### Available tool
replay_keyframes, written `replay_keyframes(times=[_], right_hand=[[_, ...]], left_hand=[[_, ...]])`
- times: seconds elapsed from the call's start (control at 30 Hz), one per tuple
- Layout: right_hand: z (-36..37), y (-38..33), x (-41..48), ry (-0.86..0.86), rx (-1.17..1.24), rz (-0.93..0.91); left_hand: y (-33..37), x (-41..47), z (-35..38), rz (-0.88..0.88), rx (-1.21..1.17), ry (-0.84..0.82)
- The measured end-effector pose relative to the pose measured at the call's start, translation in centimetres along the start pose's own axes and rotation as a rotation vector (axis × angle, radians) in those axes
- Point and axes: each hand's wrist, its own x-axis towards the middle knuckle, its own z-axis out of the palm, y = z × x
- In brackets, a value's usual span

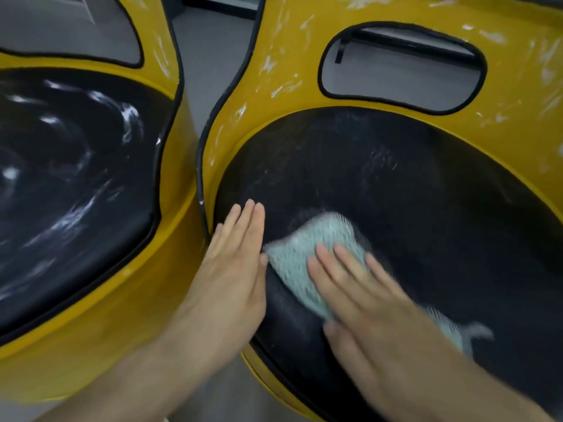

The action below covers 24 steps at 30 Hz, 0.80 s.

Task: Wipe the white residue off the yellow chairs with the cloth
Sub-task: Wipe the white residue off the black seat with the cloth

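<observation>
Nearest: right hand (362, 287) lay flat, fingers spread, pressing the pale green cloth (307, 254) onto the black seat pad (411, 202) of the right chair (292, 83); hand was blurred, so prob. mid-wipe. Left hand (234, 254) was open, palm down, bracing at the pad's left edge. Pad looked mostly clean w/ faint streaks only. Farther back, white residue (269, 63) was smeared over the yellow backrest. Left chair (91, 300) looked untouched; its seat (76, 178) was heavily smeared. Est. under half done.
</observation>
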Motion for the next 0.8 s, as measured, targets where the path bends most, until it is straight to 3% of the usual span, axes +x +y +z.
replay_keyframes(times=[0.13, 0.37, 0.57, 0.7, 0.8], right_hand=[[0.2, -0.2, -0.1, 0.012, 0.007, -0.020], [-1.9, 4.0, 16.2, -0.024, 0.096, 0.126], [-1.4, 2.3, 10.0, -0.059, 0.210, -0.169], [-1.5, 2.7, 13.5, -0.069, 0.134, -0.189], [-1.7, 4.2, 19.8, -0.042, 0.097, -0.107]], left_hand=[[0.1, -0.6, 0.4, -0.045, 0.051, 0.001], [-0.2, -0.1, 1.4, -0.038, 0.246, 0.042], [-0.3, -0.3, 0.6, -0.007, 0.385, 0.059], [-0.5, -0.7, 0.3, -0.009, 0.350, 0.030], [-0.5, -0.5, 0.1, -0.016, 0.360, 0.005]])
